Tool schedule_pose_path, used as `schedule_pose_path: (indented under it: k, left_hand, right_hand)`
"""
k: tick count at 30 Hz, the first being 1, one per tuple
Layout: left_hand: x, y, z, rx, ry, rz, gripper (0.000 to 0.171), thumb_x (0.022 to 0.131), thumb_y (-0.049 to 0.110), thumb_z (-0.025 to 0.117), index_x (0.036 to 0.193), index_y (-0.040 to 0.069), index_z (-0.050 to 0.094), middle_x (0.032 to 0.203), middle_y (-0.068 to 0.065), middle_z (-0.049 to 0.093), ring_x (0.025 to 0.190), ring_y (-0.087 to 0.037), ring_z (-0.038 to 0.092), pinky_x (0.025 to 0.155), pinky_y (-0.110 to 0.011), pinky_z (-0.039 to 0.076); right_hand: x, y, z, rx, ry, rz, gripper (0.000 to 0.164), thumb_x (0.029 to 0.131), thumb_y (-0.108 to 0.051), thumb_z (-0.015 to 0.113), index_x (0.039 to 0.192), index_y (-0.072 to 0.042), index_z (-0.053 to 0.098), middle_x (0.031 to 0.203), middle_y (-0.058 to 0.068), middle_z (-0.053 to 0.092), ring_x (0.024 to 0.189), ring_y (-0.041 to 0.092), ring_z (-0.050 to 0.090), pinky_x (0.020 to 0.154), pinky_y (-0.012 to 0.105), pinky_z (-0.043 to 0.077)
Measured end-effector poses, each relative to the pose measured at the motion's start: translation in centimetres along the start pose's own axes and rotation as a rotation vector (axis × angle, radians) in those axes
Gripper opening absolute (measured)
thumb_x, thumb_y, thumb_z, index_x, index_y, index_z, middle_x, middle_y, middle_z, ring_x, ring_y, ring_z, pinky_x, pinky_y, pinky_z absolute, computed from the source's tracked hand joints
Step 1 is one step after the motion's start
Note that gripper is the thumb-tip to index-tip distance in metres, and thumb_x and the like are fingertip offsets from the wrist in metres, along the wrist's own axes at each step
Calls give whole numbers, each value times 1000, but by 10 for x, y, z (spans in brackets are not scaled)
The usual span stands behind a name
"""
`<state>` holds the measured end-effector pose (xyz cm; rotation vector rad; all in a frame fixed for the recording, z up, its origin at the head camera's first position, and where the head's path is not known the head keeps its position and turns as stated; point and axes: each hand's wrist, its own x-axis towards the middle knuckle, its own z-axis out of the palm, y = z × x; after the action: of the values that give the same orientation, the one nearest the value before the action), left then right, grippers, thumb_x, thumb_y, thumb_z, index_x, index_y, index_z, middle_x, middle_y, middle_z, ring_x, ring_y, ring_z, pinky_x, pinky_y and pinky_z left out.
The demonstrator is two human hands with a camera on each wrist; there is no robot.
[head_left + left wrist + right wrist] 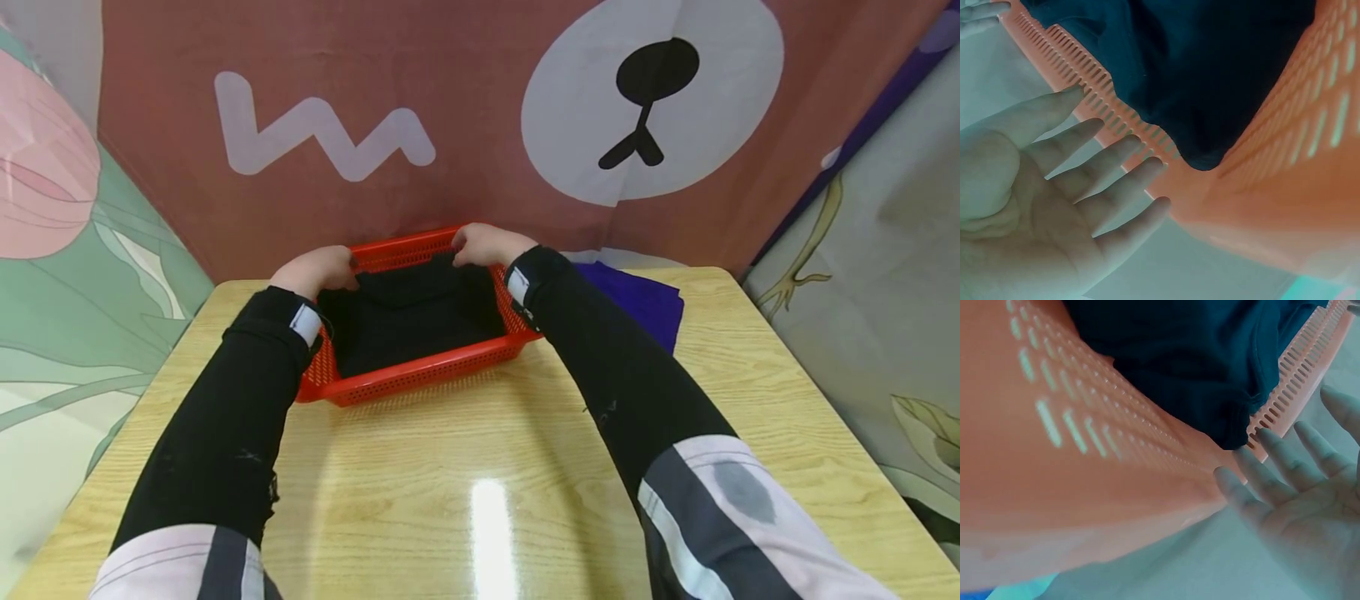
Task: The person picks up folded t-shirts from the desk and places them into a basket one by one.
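A red plastic basket (420,367) with slotted walls stands at the far side of the table, and a black cloth (420,312) lies inside it. Over the basket's back left corner is my left hand (318,271); in the left wrist view its fingers (1116,181) are spread and nearly straight beside the slotted wall, with nothing held. My right hand (491,244) is over the back right part of the rim. The right wrist view shows its fingers (1285,462) extended, fingertips close to the cloth's corner (1235,434) and the basket wall.
A folded purple-blue cloth (637,304) lies on the table to the right of the basket, partly behind my right forearm. The light wooden table (420,483) runs up to a brown curtain (465,192) with a bear print. Patterned fabric hangs on both sides.
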<state>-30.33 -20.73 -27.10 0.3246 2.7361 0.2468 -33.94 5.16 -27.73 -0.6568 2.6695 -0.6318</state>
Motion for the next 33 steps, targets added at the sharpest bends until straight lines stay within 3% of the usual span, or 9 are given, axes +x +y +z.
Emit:
schedule_pose_path:
  k: [5, 11, 17, 24, 28, 33]
  left_hand:
    - [0, 6, 0, 41, 11, 27, 43, 92, 5, 59, 129, -16, 51, 126, -32, 53, 112, -41, 51, 99, -50, 39]
    - [-5, 17, -2, 81, 130, 42, 24, 90, 6, 57, 111, -5, 60, 103, -21, 58, 92, -36, 52, 82, -48, 42]
    - [-14, 45, -5, 114, 179, 44, 35, 95, 12, 56, 127, -1, 56, 122, -21, 59, 104, -35, 56, 88, -54, 46]
    - [-30, 85, 2, 201, 263, 106, 23, 94, 18, 64, 113, 6, 62, 109, -13, 65, 94, -29, 61, 79, -49, 51]
    - [-44, 110, 6, 252, 316, 169, 28, 92, 19, 68, 117, 9, 63, 112, -12, 66, 100, -29, 63, 81, -49, 53]
    - [-57, 134, 19, 309, 377, 213, 35, 92, 23, 69, 124, 10, 62, 111, -12, 65, 95, -30, 64, 72, -47, 55]
  right_hand:
    - [-4, -2, -3, 6, 4, -26, 47, 97, -19, 61, 140, -2, 48, 135, 13, 51, 116, 26, 49, 101, 39, 41]
    - [-8, -15, -4, -25, -11, -100, 49, 97, -18, 61, 140, -3, 47, 137, 15, 50, 120, 26, 49, 102, 38, 41]
    - [-18, -28, -5, -79, -1, -152, 48, 96, -19, 62, 139, -5, 48, 137, 15, 52, 121, 26, 50, 102, 39, 41]
    - [-52, -36, -3, -273, 56, -216, 45, 97, -26, 61, 138, -9, 53, 136, 7, 55, 124, 23, 49, 106, 38, 37]
    - [-78, -33, -2, -354, 102, -228, 47, 96, -30, 62, 138, -11, 53, 136, 6, 54, 125, 22, 49, 107, 39, 37]
    - [-112, -23, -1, -403, 188, -241, 44, 95, -31, 64, 134, -11, 58, 132, 7, 58, 119, 24, 54, 104, 43, 40]
